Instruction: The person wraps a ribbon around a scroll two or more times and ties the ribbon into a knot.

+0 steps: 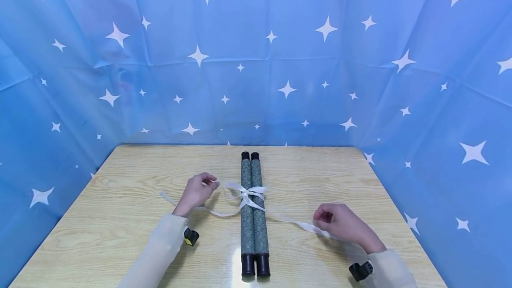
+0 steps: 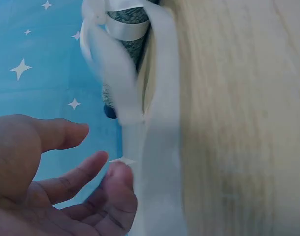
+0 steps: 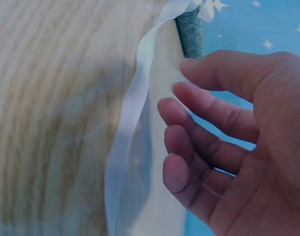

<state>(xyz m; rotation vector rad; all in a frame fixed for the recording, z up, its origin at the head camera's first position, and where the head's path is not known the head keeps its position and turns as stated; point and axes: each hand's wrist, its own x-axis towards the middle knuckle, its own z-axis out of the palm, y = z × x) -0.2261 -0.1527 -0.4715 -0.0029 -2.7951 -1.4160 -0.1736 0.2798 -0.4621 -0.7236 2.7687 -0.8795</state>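
A scroll (image 1: 247,230) with two rolled sides lies lengthwise mid-table, covered in grey-green patterned material with black end knobs. Round its middle a white ribbon (image 1: 247,193) is tied in a bow, and its long tails run out to both sides. My left hand (image 1: 198,192) hovers left of the bow; in the left wrist view its thumb and fingers are apart, with a ribbon tail (image 2: 162,123) passing beyond them. Over the right tail is my right hand (image 1: 340,222). Its loosely bent fingers (image 3: 177,172) hold nothing in the right wrist view, beside the ribbon (image 3: 135,93).
The light wood-grain table (image 1: 140,177) has rounded far corners. Behind it and along both sides hangs a blue cloth (image 1: 240,101) printed with white stars. Black wrist cameras sit at both pale sleeves (image 1: 154,252).
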